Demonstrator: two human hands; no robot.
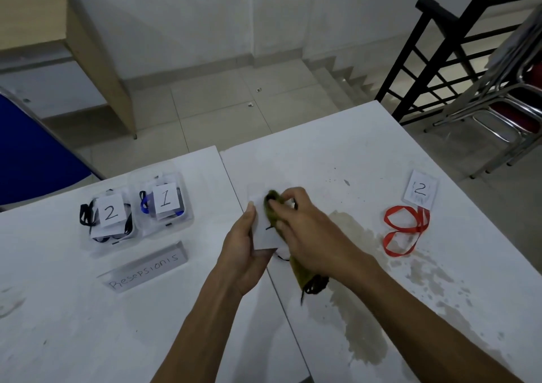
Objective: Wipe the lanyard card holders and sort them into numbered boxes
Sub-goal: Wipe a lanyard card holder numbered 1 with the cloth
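Olive-green cloth is pressed onto the card holder by the right hand, fingers curled round it.
Underneath, the holder is gripped at its edge by the left hand.

tables: matt white, stained | boxes: clear glossy plastic | labels: white paper | cloth: olive fabric | chair frame: shiny metal

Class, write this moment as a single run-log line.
step: wiping | left hand: holds card holder | right hand: rubs with green cloth | boxes: untouched
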